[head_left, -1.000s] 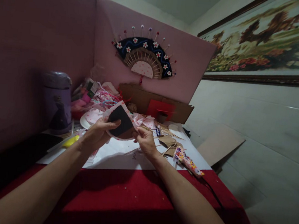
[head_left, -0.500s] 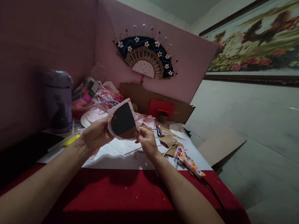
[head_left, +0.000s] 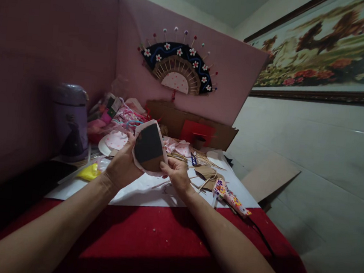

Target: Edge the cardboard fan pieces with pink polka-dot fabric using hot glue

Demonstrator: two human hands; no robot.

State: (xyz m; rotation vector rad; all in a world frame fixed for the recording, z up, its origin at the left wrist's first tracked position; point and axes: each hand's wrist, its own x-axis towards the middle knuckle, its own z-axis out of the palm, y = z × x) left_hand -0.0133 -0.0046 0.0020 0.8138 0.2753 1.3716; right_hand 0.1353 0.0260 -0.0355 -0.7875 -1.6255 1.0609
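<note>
Both my hands hold up a half-round cardboard piece (head_left: 150,146) above the table. Its visible face is dark with a brown patch at the bottom, and pale pink cloth is folded around its edge. My left hand (head_left: 124,163) is closed on its left side, with the fingers partly hidden behind it. At the lower right edge, my right hand (head_left: 176,174) pinches the cloth border. Below lies white paper (head_left: 131,191) with thin sticks on it. To the right are a brown cardboard scrap (head_left: 204,171) and a flower-patterned glue gun (head_left: 229,197).
A decorated fan (head_left: 178,63) hangs on the pink panel (head_left: 233,72) behind. A purple canister (head_left: 69,121) stands at the left beside a heap of craft materials (head_left: 133,112). A yellow packet (head_left: 89,171) lies in front. Red cloth (head_left: 147,232) covers the table's near edge.
The cardboard piece has turned slightly and shifted a little to the right. My left hand has moved right with it, uncovering more of the yellow packet. My right hand remains at the lower edge.
</note>
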